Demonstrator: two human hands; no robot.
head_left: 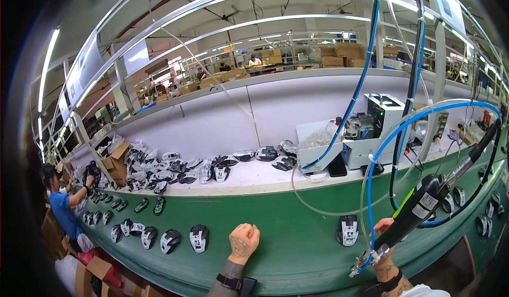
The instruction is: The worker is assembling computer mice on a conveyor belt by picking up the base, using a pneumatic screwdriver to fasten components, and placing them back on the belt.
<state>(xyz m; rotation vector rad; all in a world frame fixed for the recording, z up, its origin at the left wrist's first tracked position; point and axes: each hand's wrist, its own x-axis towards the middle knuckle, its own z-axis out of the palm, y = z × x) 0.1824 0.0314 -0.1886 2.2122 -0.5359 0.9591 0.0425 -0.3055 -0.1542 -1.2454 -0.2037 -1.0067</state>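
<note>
My left hand [244, 242] is closed in a fist above the green conveyor belt [297, 238], with its back toward me; whatever the curled fingers hold, if anything, is hidden. To its left a black-and-white computer mouse shell [199, 238] lies on the belt. My right hand [384, 225] is wrapped around a black power screwdriver [419, 204], which covers much of it. The tool slants down to the left, ending in a metal fitting [366, 260]. Just left of the right hand sits another mouse shell [348, 230].
Several mouse shells [148, 237] line the belt leftward; more are heaped on the white ledge [254, 183] by a cardboard box [115, 164]. A screw feeder machine [371, 130] and blue hoses [374, 164] stand at right. A co-worker in blue [64, 209] works at far left.
</note>
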